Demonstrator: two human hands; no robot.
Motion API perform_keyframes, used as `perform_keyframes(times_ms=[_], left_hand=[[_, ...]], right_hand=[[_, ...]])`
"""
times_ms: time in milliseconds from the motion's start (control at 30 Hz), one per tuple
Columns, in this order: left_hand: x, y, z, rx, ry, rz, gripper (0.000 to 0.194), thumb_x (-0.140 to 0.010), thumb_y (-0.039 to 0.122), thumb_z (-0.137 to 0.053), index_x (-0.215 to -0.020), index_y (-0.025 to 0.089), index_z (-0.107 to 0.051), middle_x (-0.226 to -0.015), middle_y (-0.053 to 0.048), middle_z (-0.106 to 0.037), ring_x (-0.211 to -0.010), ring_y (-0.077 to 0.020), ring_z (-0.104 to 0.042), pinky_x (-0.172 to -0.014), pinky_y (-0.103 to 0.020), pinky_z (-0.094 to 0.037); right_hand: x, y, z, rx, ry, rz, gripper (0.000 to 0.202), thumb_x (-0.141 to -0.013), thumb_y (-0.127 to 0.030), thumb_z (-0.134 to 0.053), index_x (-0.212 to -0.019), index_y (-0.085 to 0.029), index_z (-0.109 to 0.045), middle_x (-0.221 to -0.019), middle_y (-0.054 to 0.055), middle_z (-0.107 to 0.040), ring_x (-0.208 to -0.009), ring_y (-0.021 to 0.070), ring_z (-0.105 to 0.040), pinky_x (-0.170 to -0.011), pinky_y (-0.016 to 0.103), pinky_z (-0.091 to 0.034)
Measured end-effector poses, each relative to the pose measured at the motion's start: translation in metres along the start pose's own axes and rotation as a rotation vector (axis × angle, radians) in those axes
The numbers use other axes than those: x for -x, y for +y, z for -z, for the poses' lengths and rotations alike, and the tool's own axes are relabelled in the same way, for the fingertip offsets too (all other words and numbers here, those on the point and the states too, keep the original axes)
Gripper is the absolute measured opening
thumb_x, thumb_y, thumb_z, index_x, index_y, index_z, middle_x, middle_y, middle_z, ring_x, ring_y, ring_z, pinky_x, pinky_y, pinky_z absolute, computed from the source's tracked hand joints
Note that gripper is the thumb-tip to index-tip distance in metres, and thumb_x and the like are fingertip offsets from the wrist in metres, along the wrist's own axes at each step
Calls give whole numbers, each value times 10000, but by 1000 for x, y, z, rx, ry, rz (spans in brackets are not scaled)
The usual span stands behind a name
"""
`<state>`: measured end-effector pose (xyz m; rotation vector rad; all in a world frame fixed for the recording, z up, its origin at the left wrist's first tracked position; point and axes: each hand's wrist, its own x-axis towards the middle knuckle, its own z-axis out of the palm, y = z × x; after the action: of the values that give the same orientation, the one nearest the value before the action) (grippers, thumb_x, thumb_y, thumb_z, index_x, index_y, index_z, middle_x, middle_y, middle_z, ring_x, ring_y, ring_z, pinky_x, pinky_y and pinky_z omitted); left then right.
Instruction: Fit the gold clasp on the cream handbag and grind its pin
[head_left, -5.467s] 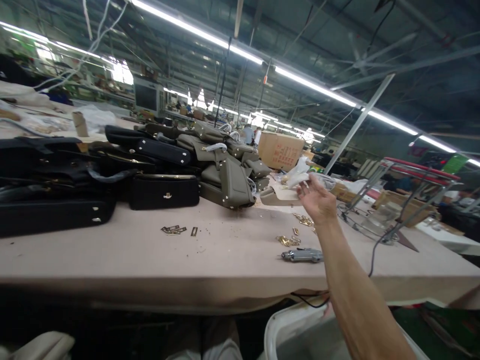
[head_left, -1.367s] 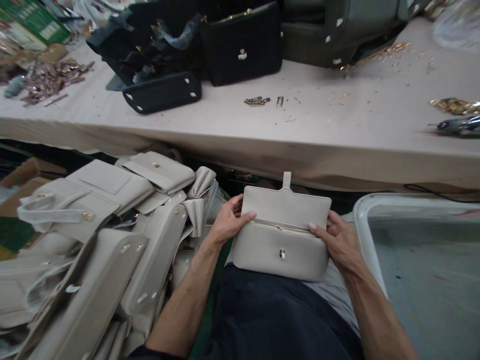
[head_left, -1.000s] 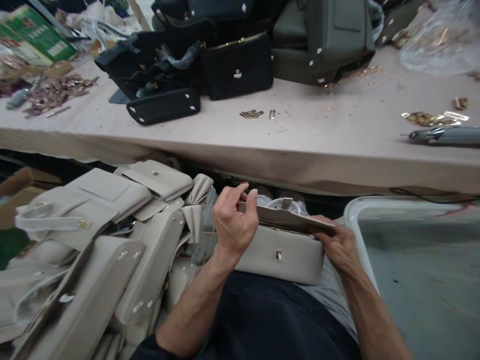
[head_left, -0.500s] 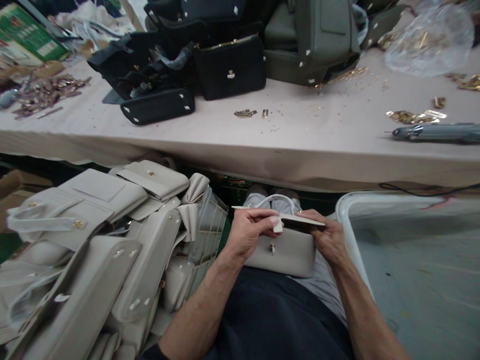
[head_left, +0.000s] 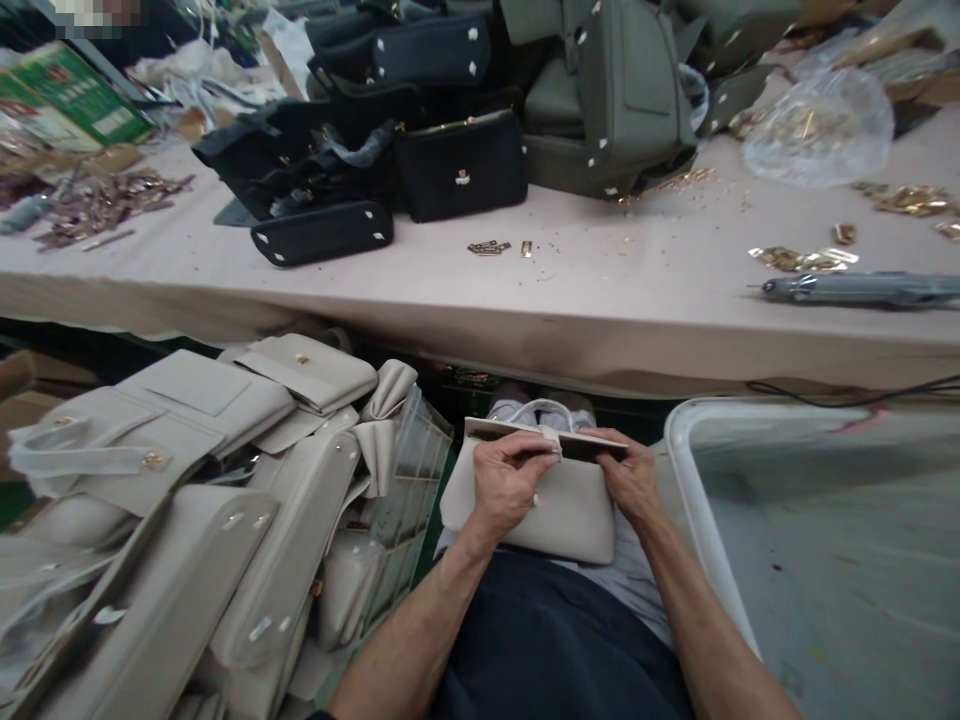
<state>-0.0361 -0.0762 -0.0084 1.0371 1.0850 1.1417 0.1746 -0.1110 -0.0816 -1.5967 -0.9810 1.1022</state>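
Note:
A cream handbag (head_left: pixel 570 510) rests on my lap with its flap raised and its handle standing up behind. The fingers of my left hand (head_left: pixel 506 485) are closed in a pinch on a small tab at the middle of the flap. My right hand (head_left: pixel 630 475) grips the right side of the flap between thumb and fingers. Part of the small metal clasp on the bag's front shows beside my left thumb; my fingers hide much of the tab.
Cream bags (head_left: pixel 247 570) fill a clear crate (head_left: pixel 409 510) on my left. A white plastic tub (head_left: pixel 679 440) stands on my right. On the table (head_left: pixel 420 290) are black bags (head_left: pixel 461 165), olive bags (head_left: pixel 645 95), gold metal pieces (head_left: pixel 489 248) and a grey electric screwdriver (head_left: pixel 862 290).
My left hand has turned and drawn lower at the flap, its fingertips folding over the tab. The flap has dipped, and the bag and both hands have shifted slightly left in view.

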Motion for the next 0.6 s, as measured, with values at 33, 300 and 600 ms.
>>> perform_keyframes(times_ms=[33, 300, 600], left_hand=[[1, 1, -1, -18, 4, -9, 87, -773, 157, -882, -848, 201, -876, -885, -64, -835, -870, -202, -771, -840, -297, -614], [-18, 49, 32, -357, 246, -276, 93, -930, 269, -778, -972, 206, -832, -1109, -89, -752, -1018, -201, -718, -814, -278, -595], [-69, 40, 55, -1000, -218, -315, 390, -1006, 429, -691, -1321, 207, -751, -1267, -132, -758, -1212, -291, -657, -1129, -469, -475]], right_hand=[[0, 2, 0, -5, -5, -5, 251, -822, -394, -762, -1000, -241, -850, -1092, 61, -806, -1052, 242, -723, -977, 364, -536], [-2, 10, 5, -12, 25, -69, 287, -761, -351, -772, -994, -196, -837, -1048, 62, -806, -1062, 271, -716, -1032, 407, -529], [-4, 11, 0, -27, 25, -129, 290, -757, -351, -738, -993, -214, -837, -1009, 53, -793, -996, 271, -705, -909, 367, -556]])
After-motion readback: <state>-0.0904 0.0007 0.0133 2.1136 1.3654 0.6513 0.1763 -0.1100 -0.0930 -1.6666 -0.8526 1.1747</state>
